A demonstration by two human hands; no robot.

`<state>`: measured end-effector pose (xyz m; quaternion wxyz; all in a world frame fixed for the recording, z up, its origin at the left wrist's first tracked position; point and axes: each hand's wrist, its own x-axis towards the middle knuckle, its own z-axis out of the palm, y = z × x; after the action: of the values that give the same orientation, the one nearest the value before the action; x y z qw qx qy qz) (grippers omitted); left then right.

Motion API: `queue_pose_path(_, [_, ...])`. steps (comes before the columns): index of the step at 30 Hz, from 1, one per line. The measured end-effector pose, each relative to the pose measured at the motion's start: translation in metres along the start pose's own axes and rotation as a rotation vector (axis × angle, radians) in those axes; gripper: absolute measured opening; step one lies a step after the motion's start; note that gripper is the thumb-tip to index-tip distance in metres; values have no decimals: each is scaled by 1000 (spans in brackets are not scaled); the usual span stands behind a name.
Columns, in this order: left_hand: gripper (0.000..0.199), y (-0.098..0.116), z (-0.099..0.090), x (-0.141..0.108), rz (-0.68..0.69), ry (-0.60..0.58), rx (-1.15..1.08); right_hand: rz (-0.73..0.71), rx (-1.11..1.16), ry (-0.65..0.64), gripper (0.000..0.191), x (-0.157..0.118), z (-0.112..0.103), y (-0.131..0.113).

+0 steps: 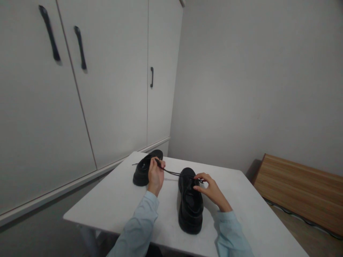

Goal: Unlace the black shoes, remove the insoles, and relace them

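Note:
Two black lace-up shoes rest on a white table. My left hand (156,175) is closed on a black shoelace (171,173), which stretches from its fingers to the right shoe (190,210). Behind and partly hidden by that hand is the left shoe (140,174), with a lace end sticking out to its left. My right hand (210,188) is at the right side of the right shoe, thumb and forefinger apart beside the lacing, the thumb touching the shoe's opening area. Whether those fingers hold any lace is too small to tell.
The white table (112,200) has its near edge close to my body. White cabinets (118,89) with dark handles stand behind at the left. A wood-grained board (300,189) lies beyond the table's right edge, with a dark cable below it. A plain wall rises behind.

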<state>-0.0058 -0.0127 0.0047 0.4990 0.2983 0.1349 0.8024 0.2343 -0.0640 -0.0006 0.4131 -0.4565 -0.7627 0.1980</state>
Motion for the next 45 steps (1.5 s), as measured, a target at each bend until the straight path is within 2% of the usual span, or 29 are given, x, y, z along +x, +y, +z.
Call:
queue_pose_path(3, [26,-2,4,-5,-130,-108,124,23,32,-21,37,0,-4,1])
queue_pose_path(5, [28,-5,5,-9,-199,-184,285,45,43,-32,42,-1,-6,1])
queue_pose_path(10, [24,-14,3,-18,-71,-404,876,81,54,-60,53,-1,-8,3])
queue_pose_path(13, [23,-17,-3,-23,-21,-510,1115,83,33,-38,55,-1,-6,7])
queue_pose_path(17, [13,-20,-12,-24,29,-552,1208,78,-5,-15,56,-2,-5,12])
queue_pose_path(23, [6,-21,-19,-20,17,-553,1270,56,-29,-50,55,-3,-6,12])
queue_pose_path(31, [11,-22,-14,-16,66,-541,1236,83,-47,-81,48,-3,-7,5])
queue_pose_path(36, [15,-26,-14,-8,29,-409,1103,89,-37,-81,47,-3,-7,6])
queue_pose_path(39, [20,-27,-15,-5,-86,-308,895,85,-45,-73,46,-3,-7,5])
queue_pose_path(42, [26,-27,-13,-6,-212,-191,563,77,-51,-72,46,-4,-8,4])
queue_pose_path(45, [29,-25,-10,-5,-280,-98,286,80,-38,-75,47,-4,-8,4])
